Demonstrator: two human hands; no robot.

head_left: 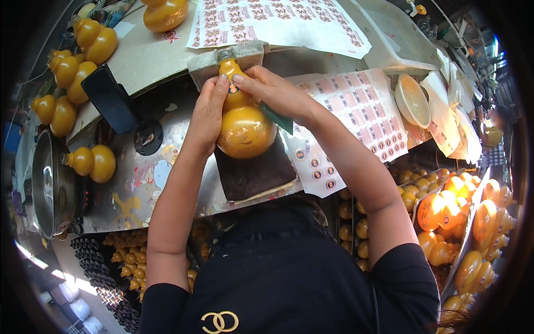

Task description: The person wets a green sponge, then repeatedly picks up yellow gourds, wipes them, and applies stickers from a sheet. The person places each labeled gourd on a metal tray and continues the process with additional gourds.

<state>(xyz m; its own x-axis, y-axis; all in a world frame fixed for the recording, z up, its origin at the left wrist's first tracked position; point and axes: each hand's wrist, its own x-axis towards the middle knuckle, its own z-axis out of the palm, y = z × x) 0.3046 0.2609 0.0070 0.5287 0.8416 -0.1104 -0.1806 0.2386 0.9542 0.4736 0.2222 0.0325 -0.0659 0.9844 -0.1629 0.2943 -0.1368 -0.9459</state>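
A glossy amber gourd-shaped bottle (246, 132) lies on its side in front of me, its neck pointing away and resting on a folded grey cloth (254, 52). My left hand (210, 106) is closed along the left of its upper bulb, and my right hand (277, 93) wraps the right. Both thumbs press at the narrow part, beside a small round dark-blue and orange sticker (233, 88). A flat green piece (277, 118) sticks out below my right hand; whether I hold it cannot be told. Under the bottle's base is a dark pad (250, 175).
Sticker sheets (356, 103) lie to the right and at the back. Similar bottles (101, 163) stand or lie at the left, near a phone (110, 99) on a stand and a metal pan (49, 183). A bowl (413, 101) sits right; crates of bottles (439, 214) are lower right.
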